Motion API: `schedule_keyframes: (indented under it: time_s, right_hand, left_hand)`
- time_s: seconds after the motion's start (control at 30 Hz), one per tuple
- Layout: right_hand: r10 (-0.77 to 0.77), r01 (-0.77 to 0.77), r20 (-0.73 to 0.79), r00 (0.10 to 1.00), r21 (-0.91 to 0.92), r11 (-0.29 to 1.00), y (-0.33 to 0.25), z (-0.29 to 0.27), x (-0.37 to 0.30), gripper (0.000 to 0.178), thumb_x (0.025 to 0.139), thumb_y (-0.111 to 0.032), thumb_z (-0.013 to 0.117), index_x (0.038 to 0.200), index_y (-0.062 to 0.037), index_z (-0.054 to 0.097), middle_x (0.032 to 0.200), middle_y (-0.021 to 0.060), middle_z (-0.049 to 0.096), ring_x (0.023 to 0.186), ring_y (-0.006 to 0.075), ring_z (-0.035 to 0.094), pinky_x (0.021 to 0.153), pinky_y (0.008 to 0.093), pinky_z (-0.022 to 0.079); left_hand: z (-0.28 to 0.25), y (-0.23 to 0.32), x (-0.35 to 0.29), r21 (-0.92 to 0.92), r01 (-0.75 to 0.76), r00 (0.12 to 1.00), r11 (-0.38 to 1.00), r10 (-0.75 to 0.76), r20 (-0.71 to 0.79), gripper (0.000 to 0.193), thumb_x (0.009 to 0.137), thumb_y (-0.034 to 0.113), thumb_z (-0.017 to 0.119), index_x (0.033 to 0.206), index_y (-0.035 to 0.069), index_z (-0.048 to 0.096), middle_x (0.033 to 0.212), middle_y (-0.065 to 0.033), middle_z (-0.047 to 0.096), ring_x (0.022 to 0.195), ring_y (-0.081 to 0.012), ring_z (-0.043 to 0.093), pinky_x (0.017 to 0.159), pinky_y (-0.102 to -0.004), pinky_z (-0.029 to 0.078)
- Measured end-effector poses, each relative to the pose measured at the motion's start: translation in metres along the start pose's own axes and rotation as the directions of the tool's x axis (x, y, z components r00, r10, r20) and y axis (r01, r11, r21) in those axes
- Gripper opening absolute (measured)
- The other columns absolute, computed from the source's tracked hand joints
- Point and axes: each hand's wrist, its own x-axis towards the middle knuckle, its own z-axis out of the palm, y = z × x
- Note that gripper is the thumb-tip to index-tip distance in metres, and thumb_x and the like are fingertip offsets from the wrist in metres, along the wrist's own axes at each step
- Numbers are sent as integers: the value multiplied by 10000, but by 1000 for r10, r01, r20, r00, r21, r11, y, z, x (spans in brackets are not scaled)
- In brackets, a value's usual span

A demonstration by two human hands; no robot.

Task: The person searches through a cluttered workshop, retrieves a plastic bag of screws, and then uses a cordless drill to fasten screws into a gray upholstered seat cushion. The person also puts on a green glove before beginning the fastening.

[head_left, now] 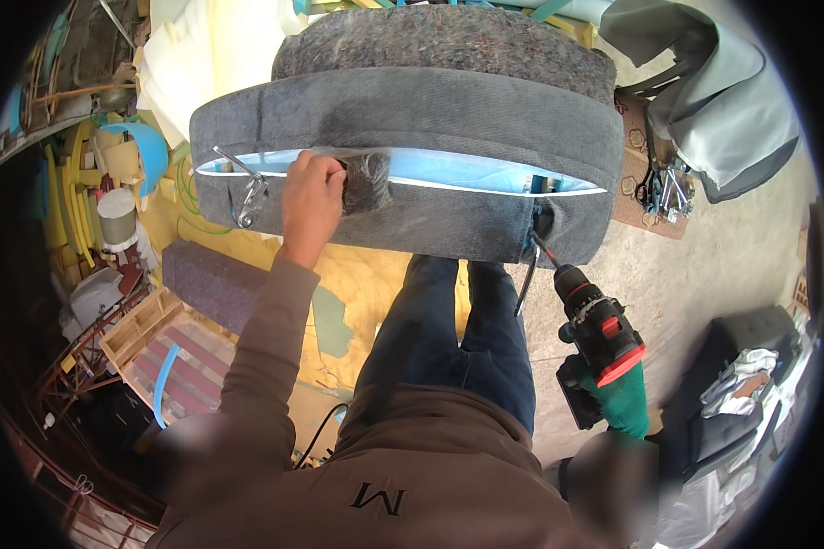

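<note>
In front of me lies a long grey upholstered piece [403,110] with a light blue strip [449,166] showing along its open middle. My left hand [311,197] is closed at the edge of a clear plastic bag [369,183] with dark contents, resting over the strip. A green glove covers my right hand [621,403], which is wrapped round a black and red cordless drill [600,320]. The drill's bit points up and left at the metal fitting [540,220] on the piece's right end. Another metal fitting [249,203] stands at the left end.
A speckled grey padded piece [449,46] lies beyond. Scissors [648,190] and loose metal parts [673,194] sit on a patterned mat at right, below draped grey material [714,101]. A wooden frame [169,352] and foam pieces lie left. Dark cushions [732,375] are at lower right.
</note>
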Motion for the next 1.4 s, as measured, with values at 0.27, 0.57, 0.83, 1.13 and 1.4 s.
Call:
schedule_keyframes:
  time_s: [0.27,0.57,0.83,1.13,1.4]
  right_hand:
    - [-102,104,18,995,-135,985,1,2,3,446,830,-40,829,1273,-64,778,1193,143,781,1032,361,737,930,444,601]
    - [-91,91,-20,996,-5,996,9,5,2,454,823,-39,845,1273,-72,790,1218,147,779,1089,383,737,967,457,597]
    - [-73,58,61,995,217,974,27,2,-12,490,853,-156,921,1321,-76,800,1280,131,790,1221,346,734,1070,463,582]
    - [-89,65,60,994,324,944,58,9,-27,566,842,-240,974,1350,-84,777,1284,134,794,1154,333,768,1040,445,599]
    - [-147,125,62,987,269,955,62,6,-32,588,842,-237,964,1381,-99,774,1331,151,779,1189,383,754,1063,463,594]
  left_hand:
    - [-2,-1,-8,-46,18,1000,999,-18,0,105,1031,97,752,1040,5,703,1022,-124,686,889,-312,693,818,-444,560]
    - [-9,-6,-1,-186,219,976,958,-215,43,132,1006,113,798,1063,27,715,972,-105,734,909,-251,727,850,-374,570]
    - [-16,97,-34,-748,319,919,582,1,393,113,1089,35,713,1192,19,757,1069,18,680,970,-77,620,884,-263,524]
    - [32,155,-44,-769,388,763,508,291,577,183,1176,169,638,1175,7,722,1104,-1,644,978,-90,633,919,-278,539]
    - [38,166,-42,-724,413,701,553,314,640,161,1165,134,635,1170,-4,716,1127,-20,647,986,-115,648,930,-294,547]
